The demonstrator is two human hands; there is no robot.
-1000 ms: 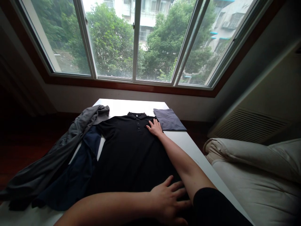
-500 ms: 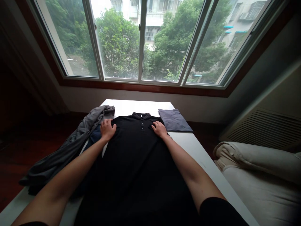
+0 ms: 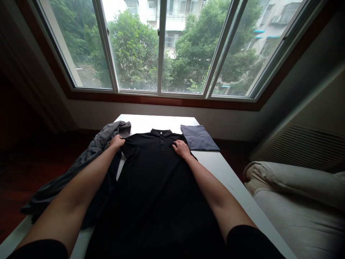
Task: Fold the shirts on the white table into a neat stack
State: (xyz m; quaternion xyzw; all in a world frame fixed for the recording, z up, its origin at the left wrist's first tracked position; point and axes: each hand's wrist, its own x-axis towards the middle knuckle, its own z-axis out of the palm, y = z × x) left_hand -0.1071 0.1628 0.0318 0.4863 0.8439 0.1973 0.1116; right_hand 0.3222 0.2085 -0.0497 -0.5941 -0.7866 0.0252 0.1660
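A black polo shirt [image 3: 159, 172] lies spread out on the white table [image 3: 159, 121], its collar toward the window and its buttons facing up. My left hand [image 3: 117, 142] is closed on the edge of the shirt's left sleeve and holds it out to the side. On the other side of the collar, my right hand [image 3: 181, 148] rests on the shirt near the shoulder, fingers lying loosely on the cloth. Part of the right sleeve is hidden under that hand and wrist.
Left of the shirt, a heap of grey and dark clothes [image 3: 81, 162] hangs over the table's edge. A folded grey-blue garment [image 3: 199, 137] lies at the back right. A beige sofa [image 3: 296, 190] stands to the right, and a wide window [image 3: 161, 50] is ahead.
My left hand has moved outward to the left and closed on the sleeve's edge, drawing the sleeve out over the clothes beside it. My right hand stays by the shoulder.
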